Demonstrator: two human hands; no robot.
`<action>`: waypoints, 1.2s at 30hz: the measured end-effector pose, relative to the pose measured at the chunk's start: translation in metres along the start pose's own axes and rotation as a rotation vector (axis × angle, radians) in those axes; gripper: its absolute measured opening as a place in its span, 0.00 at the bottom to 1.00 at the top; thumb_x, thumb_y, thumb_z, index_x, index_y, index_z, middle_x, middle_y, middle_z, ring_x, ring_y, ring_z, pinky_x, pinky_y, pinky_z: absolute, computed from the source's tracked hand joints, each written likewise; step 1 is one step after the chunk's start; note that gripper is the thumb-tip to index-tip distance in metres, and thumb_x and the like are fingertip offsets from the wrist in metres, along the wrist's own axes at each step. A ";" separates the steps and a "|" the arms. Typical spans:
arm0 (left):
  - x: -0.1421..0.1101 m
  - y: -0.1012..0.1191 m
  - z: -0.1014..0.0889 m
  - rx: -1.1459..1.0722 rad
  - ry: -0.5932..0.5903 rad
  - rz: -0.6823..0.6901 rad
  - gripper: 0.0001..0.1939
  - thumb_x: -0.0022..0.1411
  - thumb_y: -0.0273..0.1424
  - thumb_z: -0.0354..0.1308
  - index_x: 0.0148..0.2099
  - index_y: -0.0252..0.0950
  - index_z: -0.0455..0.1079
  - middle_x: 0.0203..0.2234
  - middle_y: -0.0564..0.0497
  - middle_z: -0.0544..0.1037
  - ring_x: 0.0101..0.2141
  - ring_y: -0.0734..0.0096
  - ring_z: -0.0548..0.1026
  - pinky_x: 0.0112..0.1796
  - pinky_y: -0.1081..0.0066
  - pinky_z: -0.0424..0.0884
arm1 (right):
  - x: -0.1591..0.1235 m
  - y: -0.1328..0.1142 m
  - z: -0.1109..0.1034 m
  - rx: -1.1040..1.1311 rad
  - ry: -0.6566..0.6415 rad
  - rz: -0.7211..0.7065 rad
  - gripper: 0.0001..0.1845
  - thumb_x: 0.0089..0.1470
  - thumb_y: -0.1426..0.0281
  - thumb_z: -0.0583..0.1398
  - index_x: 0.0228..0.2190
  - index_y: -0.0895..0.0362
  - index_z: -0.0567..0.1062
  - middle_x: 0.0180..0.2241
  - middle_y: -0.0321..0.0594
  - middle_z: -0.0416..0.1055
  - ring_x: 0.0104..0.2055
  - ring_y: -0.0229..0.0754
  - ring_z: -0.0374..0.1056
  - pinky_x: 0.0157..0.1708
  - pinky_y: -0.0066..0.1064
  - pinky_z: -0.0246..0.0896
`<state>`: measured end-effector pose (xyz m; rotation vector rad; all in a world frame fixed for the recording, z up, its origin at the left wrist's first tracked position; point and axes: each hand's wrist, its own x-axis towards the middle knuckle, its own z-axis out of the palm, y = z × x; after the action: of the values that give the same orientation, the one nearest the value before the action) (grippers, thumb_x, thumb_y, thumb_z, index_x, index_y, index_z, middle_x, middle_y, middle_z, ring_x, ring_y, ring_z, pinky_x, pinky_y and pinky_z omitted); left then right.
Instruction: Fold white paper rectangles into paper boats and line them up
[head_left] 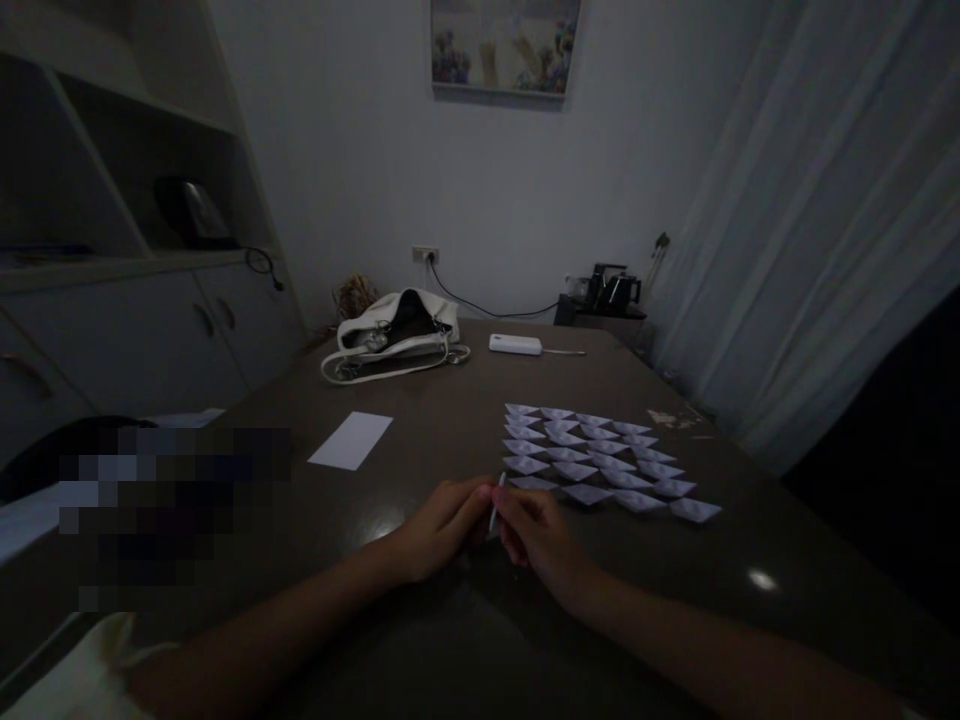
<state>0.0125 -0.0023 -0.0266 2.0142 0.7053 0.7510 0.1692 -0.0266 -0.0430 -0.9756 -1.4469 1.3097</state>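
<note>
Between my two hands, a small folded piece of white paper (493, 515) stands edge-on above the table. My left hand (446, 525) pinches it from the left, with the thumb on its upper part. From the other side my right hand (541, 540) grips the same paper, its fingers curled. Most of the paper is hidden by the fingers, so its exact shape does not show. Just beyond my right hand, several folded white paper boats (589, 460) stand in rows. Flat on the table to the left lies a white paper sheet (351, 441).
A white handbag (397, 340) and a white power bank (515, 345) with a short cable lie at the far end of the brown table (450, 410). Shelves with a kettle (196, 215) stand left, a curtain (750, 220) hangs right. A blurred patch covers the left edge.
</note>
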 end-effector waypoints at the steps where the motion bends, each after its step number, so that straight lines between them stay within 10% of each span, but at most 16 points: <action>1: 0.000 0.000 0.000 0.001 -0.001 0.006 0.23 0.70 0.40 0.36 0.31 0.33 0.64 0.22 0.53 0.67 0.25 0.72 0.66 0.30 0.73 0.62 | 0.000 0.000 0.000 -0.001 -0.001 -0.004 0.30 0.51 0.45 0.54 0.15 0.58 0.64 0.13 0.29 0.55 0.12 0.29 0.50 0.12 0.22 0.42; 36: 0.000 -0.003 0.000 0.003 0.000 -0.002 0.20 0.69 0.38 0.39 0.33 0.34 0.66 0.23 0.53 0.69 0.26 0.71 0.68 0.31 0.74 0.64 | 0.000 0.001 0.000 -0.023 -0.008 0.025 0.29 0.53 0.47 0.53 0.17 0.57 0.65 0.14 0.31 0.59 0.14 0.30 0.52 0.13 0.23 0.44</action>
<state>0.0115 -0.0011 -0.0286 2.0164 0.7089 0.7497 0.1693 -0.0266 -0.0435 -1.0074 -1.4628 1.3192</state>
